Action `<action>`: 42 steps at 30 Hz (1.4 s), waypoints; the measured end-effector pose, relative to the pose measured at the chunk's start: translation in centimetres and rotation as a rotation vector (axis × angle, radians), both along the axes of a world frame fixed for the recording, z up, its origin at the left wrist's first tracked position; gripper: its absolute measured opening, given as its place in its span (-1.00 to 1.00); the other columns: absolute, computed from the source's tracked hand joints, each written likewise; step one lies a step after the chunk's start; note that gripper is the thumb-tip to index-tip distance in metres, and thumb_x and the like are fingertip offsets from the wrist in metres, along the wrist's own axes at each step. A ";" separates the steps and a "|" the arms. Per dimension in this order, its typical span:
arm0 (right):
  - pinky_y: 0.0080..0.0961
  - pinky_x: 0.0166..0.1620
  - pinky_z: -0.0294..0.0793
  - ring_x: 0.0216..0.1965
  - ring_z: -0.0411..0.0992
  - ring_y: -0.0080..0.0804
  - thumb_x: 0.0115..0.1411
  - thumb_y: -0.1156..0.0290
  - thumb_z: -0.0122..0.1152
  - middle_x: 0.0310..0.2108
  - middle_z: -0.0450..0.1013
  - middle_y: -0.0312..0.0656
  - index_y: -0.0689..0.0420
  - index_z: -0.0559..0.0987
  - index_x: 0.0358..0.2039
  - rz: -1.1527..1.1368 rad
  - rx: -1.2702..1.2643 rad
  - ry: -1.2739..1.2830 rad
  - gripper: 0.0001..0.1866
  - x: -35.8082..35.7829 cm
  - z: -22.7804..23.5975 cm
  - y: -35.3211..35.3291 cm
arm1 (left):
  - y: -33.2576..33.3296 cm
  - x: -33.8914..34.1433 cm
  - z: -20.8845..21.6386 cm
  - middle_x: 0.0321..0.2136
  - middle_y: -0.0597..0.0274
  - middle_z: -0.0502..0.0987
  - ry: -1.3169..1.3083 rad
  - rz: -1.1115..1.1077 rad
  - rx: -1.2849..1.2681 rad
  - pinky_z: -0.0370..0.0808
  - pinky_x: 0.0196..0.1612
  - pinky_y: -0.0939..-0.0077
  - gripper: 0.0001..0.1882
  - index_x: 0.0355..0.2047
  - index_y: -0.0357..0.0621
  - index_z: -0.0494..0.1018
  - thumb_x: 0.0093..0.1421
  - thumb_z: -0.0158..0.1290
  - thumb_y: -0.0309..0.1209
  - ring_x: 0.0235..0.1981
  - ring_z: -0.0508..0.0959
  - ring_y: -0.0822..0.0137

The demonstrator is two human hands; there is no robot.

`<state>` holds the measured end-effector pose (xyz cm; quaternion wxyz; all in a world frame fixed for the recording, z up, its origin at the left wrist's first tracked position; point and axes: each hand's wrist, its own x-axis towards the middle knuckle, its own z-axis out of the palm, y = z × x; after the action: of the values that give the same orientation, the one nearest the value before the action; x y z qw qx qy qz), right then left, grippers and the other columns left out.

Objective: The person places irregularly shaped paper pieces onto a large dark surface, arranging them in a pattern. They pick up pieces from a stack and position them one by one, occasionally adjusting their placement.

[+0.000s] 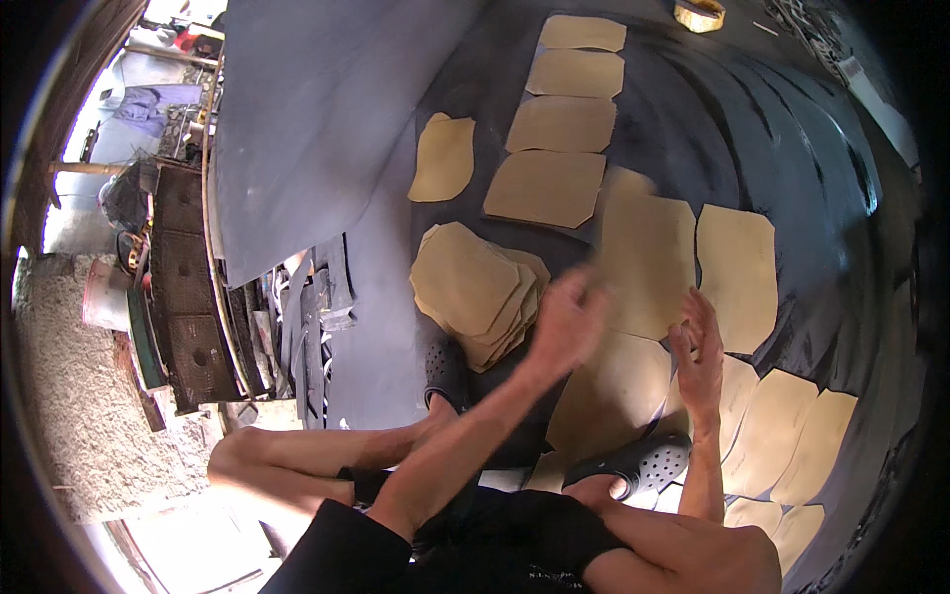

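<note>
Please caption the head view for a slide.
Blurred left hand beside a loose pile of tan sheets, right hand over single sheets laid out on a dark surface.

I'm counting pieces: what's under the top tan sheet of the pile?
Edges of more tan sheets show along the lower right of the top sheet. Their middles, and whatever lies beneath the pile, are covered and cannot be seen.

Top edge: a yellow ring-shaped roll (699, 23), partly cut off by the frame.
Upper left: a purple cloth (142, 111), and below it a dark bundle (127, 195) (perhaps a bag; glare blurs it).
Far left: a pale bucket (105, 299) with a reddish edge, near a long brown panel (184, 297) in sections.
Left of centre: narrow dark strips (337, 281) in a jumble, just below a broad grey sheet (307, 119).
</note>
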<state>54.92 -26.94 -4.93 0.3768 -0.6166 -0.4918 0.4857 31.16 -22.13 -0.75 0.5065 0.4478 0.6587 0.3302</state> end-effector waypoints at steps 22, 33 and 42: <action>-0.02 0.27 0.49 0.19 0.47 0.10 0.32 0.51 0.33 0.13 0.48 0.11 0.13 0.42 0.39 -0.020 -0.005 -0.445 -0.38 0.4 -0.2 -4.8 | -3.7 -16.4 -10.8 -0.17 0.04 0.54 0.748 0.898 0.037 0.49 0.08 0.04 -0.43 0.12 -0.09 0.38 0.08 0.21 -0.60 -0.10 0.58 -0.07; -0.02 0.26 0.49 0.19 0.45 0.23 0.32 0.52 0.33 0.13 0.49 0.16 0.23 0.49 0.29 -0.078 0.160 -0.435 -0.47 1.2 0.9 -1.7 | 1.7 -10.1 -5.2 0.17 0.01 0.34 0.849 0.733 0.213 0.50 0.16 0.09 -0.26 0.35 -0.15 0.23 0.32 0.32 -0.15 0.13 0.43 0.04; -0.10 0.14 0.58 0.04 0.53 0.10 0.39 0.57 0.25 0.12 0.48 0.10 0.18 0.50 0.28 -0.041 0.101 -0.378 -0.54 0.3 0.6 -3.2 | 0.2 -16.5 -5.3 0.12 0.02 0.40 -0.514 1.686 0.000 0.77 -0.05 0.19 -0.03 0.38 -0.18 0.16 0.26 0.38 0.16 -0.11 0.60 0.04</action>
<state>55.23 -30.12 -4.29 0.3180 -0.6869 -0.5651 0.3281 14.63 -21.96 -6.05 0.2265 -0.2756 0.6356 0.6846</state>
